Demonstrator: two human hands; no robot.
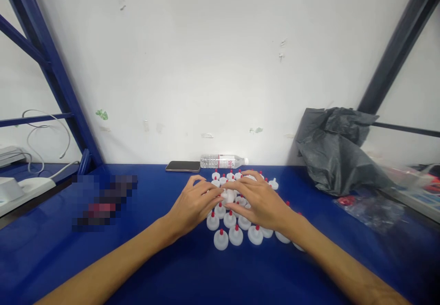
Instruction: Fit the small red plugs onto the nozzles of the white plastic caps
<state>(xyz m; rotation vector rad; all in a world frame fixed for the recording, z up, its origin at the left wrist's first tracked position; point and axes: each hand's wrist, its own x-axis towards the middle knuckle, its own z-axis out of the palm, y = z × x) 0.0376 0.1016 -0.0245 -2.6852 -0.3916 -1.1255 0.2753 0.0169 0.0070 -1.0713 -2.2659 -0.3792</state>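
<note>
Fingers partly curled, the left hand (195, 204) and right hand (261, 202) grip a white cap (228, 197) between them amid crowded red-tipped caps (221, 240), where a low sweep of either could topple those nearest it.

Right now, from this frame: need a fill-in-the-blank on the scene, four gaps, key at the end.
1. The left hand and right hand are above a ____ tabletop.
2. Most of the white cone-shaped pieces have ____ tips.
3. Beside the phone lies a clear plastic ____.
4. The crumpled dark bag is on the picture's ____ side.
Missing words: blue; red; bottle; right.
</note>
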